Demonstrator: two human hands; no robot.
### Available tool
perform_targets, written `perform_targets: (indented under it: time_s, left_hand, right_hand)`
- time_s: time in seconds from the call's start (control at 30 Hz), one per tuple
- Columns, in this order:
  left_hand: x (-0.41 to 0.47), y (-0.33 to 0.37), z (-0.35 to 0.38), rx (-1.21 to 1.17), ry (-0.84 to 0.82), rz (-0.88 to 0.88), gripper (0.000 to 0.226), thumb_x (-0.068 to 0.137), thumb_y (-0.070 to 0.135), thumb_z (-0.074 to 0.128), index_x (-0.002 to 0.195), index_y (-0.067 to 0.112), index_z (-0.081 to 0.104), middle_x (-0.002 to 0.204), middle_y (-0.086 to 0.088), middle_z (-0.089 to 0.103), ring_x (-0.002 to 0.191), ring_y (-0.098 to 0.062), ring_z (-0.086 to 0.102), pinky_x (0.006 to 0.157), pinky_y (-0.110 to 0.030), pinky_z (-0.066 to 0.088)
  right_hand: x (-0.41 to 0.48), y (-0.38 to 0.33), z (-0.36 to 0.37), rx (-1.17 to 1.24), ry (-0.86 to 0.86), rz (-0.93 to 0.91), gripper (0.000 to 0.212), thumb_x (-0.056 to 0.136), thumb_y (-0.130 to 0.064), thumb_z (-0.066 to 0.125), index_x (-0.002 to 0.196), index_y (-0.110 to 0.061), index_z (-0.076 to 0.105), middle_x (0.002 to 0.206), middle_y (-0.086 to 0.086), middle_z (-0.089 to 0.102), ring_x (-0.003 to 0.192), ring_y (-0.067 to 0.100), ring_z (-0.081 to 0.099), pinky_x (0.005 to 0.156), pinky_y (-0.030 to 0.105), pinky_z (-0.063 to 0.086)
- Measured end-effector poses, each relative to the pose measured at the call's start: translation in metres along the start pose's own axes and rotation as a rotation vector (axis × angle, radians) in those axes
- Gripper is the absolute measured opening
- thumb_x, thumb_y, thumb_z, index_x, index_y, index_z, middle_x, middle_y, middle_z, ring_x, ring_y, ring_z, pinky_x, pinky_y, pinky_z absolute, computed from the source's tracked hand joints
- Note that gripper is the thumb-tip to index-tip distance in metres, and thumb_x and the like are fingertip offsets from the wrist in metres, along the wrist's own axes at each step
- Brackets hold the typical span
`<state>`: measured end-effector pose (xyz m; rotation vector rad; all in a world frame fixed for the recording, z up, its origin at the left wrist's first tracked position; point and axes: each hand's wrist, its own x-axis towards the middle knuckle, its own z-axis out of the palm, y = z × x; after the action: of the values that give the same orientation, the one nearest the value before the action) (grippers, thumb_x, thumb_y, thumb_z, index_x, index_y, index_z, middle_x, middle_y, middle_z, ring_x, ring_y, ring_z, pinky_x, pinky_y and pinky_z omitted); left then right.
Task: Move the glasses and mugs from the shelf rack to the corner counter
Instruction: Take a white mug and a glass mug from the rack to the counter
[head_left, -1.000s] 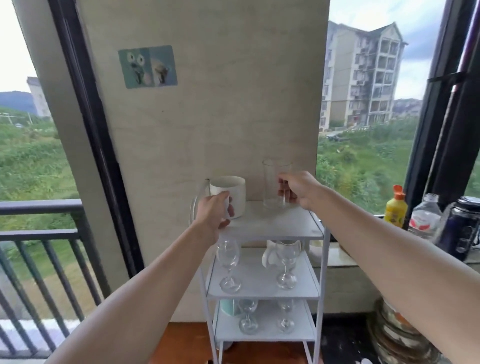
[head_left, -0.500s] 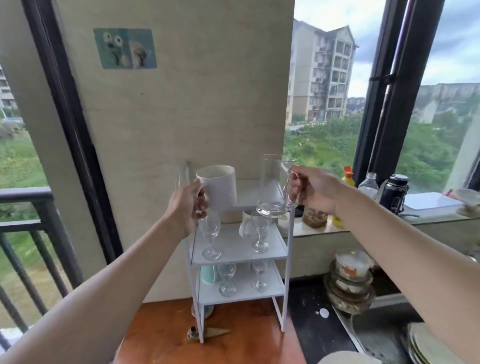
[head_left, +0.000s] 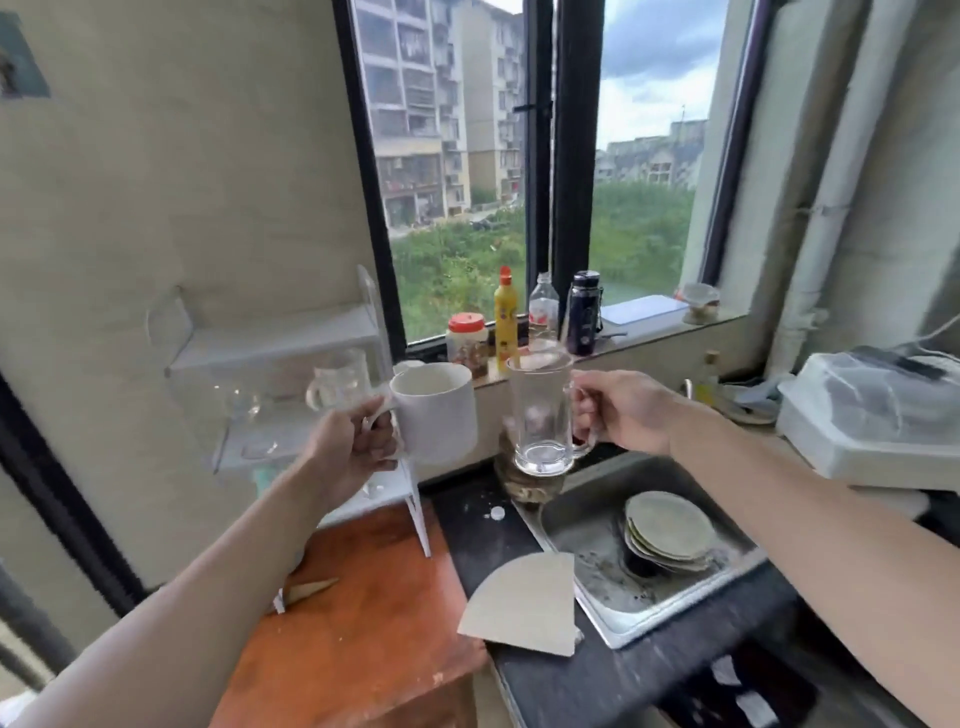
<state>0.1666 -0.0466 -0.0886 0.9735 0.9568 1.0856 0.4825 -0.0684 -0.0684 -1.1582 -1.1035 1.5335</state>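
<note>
My left hand grips the handle of a white ceramic mug, held in the air to the right of the white shelf rack. A clear glass mug hangs from my right hand, which holds its handle, above the dark counter and the near corner of the sink. The rack is motion-blurred at the left against the wall. Glassware still stands on its middle shelf; its lower shelves are partly hidden behind my left hand.
The sink holds stacked plates. Bottles and a red-lidded jar line the window sill. A paper sheet lies on the dark counter. An orange-brown surface carries the rack. A white container sits at the right.
Both hands have lifted the white mug and the glass mug off the rack's top shelf and carried them right. The view has swung right toward the sink and window.
</note>
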Motion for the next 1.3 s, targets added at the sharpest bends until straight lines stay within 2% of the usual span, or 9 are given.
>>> perform_targets:
  time_s: [0.17, 0.37, 0.5, 0.73, 0.9, 1.03, 1.3]
  left_hand:
    - [-0.006, -0.07, 0.117, 0.037, -0.137, -0.104, 0.039, 0.097, 0.025, 0.042, 0.06, 0.014, 0.042, 0.038, 0.003, 0.027, 0.043, -0.016, 0.029, 0.052, -0.032, 0.021]
    - [0.01, -0.138, 0.261, 0.092, -0.322, -0.237, 0.044, 0.097, 0.028, 0.043, 0.056, 0.014, 0.046, 0.036, 0.002, 0.032, 0.039, -0.016, 0.032, 0.051, -0.031, 0.024]
    - [0.029, -0.184, 0.362, 0.153, -0.49, -0.316, 0.038, 0.096, 0.027, 0.042, 0.061, 0.015, 0.041, 0.039, 0.003, 0.029, 0.04, -0.014, 0.029, 0.052, -0.031, 0.021]
    - [0.054, -0.262, 0.545, 0.228, -0.797, -0.425, 0.039, 0.096, 0.027, 0.045, 0.059, 0.014, 0.042, 0.042, 0.003, 0.027, 0.043, -0.014, 0.025, 0.054, -0.03, 0.016]
    - [0.063, -0.303, 0.68, 0.309, -0.976, -0.472, 0.037, 0.097, 0.026, 0.044, 0.062, 0.014, 0.042, 0.042, 0.003, 0.03, 0.04, -0.013, 0.029, 0.05, -0.029, 0.021]
    - [0.045, -0.33, 0.771, 0.373, -1.083, -0.523, 0.045, 0.1, 0.028, 0.042, 0.058, 0.013, 0.043, 0.044, 0.0, 0.028, 0.042, -0.014, 0.029, 0.051, -0.029, 0.025]
    - [-0.023, -0.41, 0.931, 0.516, -1.257, -0.551, 0.041, 0.101, 0.029, 0.04, 0.065, 0.011, 0.045, 0.046, 0.0, 0.032, 0.051, -0.017, 0.028, 0.057, -0.033, 0.027]
  right_hand:
    - [-0.083, 0.032, -0.102, -0.002, 0.181, 0.049, 0.035, 0.102, -0.022, 0.043, 0.069, -0.016, 0.05, 0.054, -0.003, 0.043, 0.05, 0.012, 0.039, 0.057, 0.026, 0.034]
    - [-0.182, 0.062, -0.221, 0.062, 0.48, 0.051, 0.035, 0.103, -0.017, 0.043, 0.069, -0.014, 0.049, 0.054, -0.001, 0.041, 0.045, 0.011, 0.039, 0.048, 0.023, 0.039]
    - [-0.246, 0.081, -0.303, 0.129, 0.661, 0.084, 0.036, 0.103, -0.022, 0.043, 0.069, -0.014, 0.051, 0.054, -0.001, 0.042, 0.05, 0.014, 0.039, 0.053, 0.024, 0.04]
    - [-0.338, 0.099, -0.433, 0.269, 0.939, 0.06, 0.037, 0.104, -0.019, 0.043, 0.068, -0.012, 0.051, 0.055, 0.0, 0.043, 0.052, 0.013, 0.039, 0.058, 0.025, 0.039]
    - [-0.399, 0.103, -0.502, 0.277, 1.164, 0.06, 0.038, 0.104, -0.019, 0.043, 0.067, -0.012, 0.051, 0.051, -0.001, 0.046, 0.053, 0.014, 0.043, 0.051, 0.022, 0.042]
    - [-0.46, 0.114, -0.542, 0.288, 1.315, 0.055, 0.036, 0.102, -0.019, 0.045, 0.069, -0.011, 0.053, 0.055, 0.0, 0.048, 0.054, 0.017, 0.046, 0.056, 0.026, 0.043]
    - [-0.582, 0.15, -0.635, 0.334, 1.472, 0.059, 0.032, 0.101, -0.018, 0.046, 0.071, -0.011, 0.054, 0.056, 0.001, 0.048, 0.058, 0.019, 0.047, 0.059, 0.029, 0.043]
